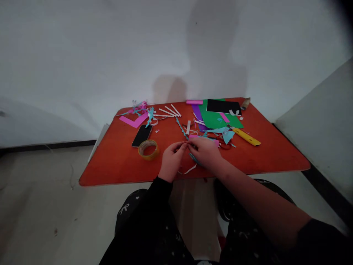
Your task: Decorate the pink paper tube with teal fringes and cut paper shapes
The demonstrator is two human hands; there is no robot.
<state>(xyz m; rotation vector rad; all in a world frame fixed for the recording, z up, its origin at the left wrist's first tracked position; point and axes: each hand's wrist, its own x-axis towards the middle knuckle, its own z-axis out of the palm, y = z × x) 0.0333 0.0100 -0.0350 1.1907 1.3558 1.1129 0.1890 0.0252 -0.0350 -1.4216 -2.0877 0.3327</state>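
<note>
Taking the roll of tape as the landmark: it lies flat on the red counter, with a dark phone just behind it and a pink L-shaped paper piece further back and to its left. White paper strips lie behind and slightly right of the tape. Just right of the tape, the left hand is curled, its fingertips pinched together on a thin paper strip that is teal at one end and pale where it trails under the wrists. The right hand, further right of the tape, meets the left one fingertip to fingertip, pinching the same strip above the counter's near edge. Further right of the tape and back, a green sheet carries a black card, and a yellow utility knife lies beside it.
</note>
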